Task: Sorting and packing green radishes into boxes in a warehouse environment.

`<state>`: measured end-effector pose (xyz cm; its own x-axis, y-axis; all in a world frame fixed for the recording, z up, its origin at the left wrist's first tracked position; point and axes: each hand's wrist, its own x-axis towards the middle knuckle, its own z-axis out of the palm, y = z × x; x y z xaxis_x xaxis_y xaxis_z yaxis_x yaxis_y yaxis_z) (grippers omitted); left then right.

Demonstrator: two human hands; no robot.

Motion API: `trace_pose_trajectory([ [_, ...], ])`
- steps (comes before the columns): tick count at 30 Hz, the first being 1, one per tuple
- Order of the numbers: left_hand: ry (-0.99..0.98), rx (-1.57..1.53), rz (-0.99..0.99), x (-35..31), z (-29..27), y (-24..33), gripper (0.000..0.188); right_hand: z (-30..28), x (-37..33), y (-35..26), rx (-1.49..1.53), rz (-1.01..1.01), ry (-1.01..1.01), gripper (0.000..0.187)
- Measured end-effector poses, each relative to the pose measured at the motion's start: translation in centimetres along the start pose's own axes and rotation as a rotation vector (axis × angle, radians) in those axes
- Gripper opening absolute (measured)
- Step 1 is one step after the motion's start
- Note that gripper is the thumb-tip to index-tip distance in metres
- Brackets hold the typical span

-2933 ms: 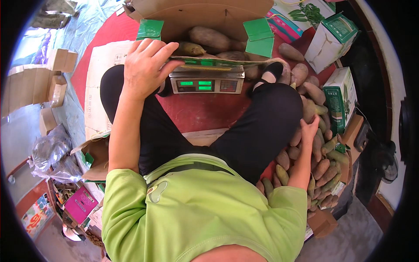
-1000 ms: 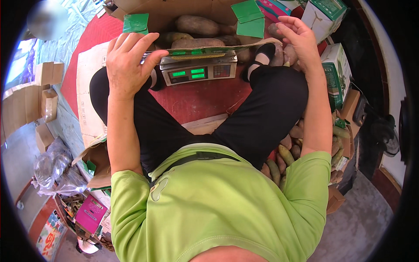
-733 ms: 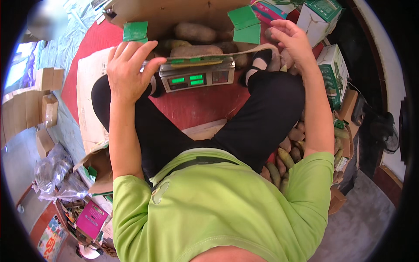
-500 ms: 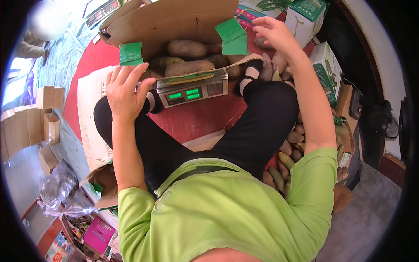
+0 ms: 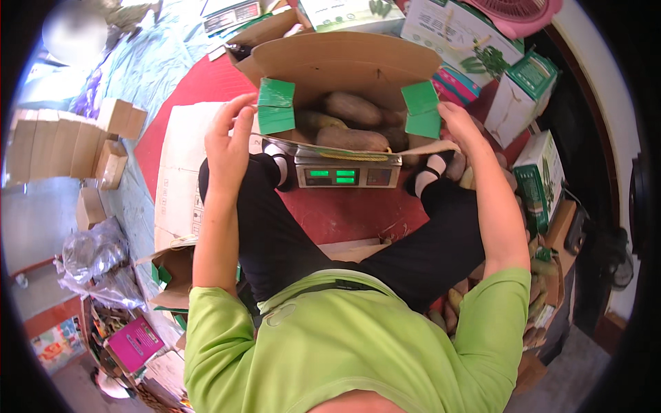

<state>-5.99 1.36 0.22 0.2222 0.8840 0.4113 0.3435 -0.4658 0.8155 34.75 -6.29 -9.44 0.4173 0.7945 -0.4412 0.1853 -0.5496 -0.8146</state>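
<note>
An open cardboard box rests on a digital scale with lit green displays, between my feet. Inside lie several brownish-red tubers that look like sweet potatoes. Green flaps stand at the box's two sides. My left hand is raised beside the left green flap, its thumb and fingers apart and nothing held. At the other side, the fingertips of my right hand reach the edge of the right green flap. They look stretched along the box's side rather than wrapped round it.
More tubers lie in a pile along my right leg. White-and-green cartons stand at the far right, near a pink fan-like object. Brown cardboard boxes and clear plastic bags are at the left. Red covering spreads under the scale.
My view has shifted, so the box and scale appear further right. My right hand has come down from above the tuber pile to the box's right side. My left hand stays at the left side.
</note>
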Motion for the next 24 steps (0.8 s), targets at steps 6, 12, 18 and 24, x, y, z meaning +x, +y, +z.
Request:
trace_pose_trajectory([
  [6, -0.22, 0.144, -0.475, 5.3, -3.5, -2.9, 0.046, -0.7, 1.5, 0.7, 0.117, 0.053, -0.114, 0.039],
  [12, -0.685, 0.096, -0.876, 6.4, -0.6, -9.3, 0.062, -0.2, 2.8, 1.6, 0.202, 0.041, -0.171, 0.032],
  [18, -0.674, 0.046, -0.848, 5.6, 1.1, -13.6, 0.054, -0.6, 1.8, 0.7, 0.201, 0.103, -0.154, 0.031],
  [24, -0.514, -0.258, -0.815, 4.6, 1.6, -12.7, 0.047, 0.0, 1.2, -1.1, 0.176, 0.152, -0.107, 0.03],
])
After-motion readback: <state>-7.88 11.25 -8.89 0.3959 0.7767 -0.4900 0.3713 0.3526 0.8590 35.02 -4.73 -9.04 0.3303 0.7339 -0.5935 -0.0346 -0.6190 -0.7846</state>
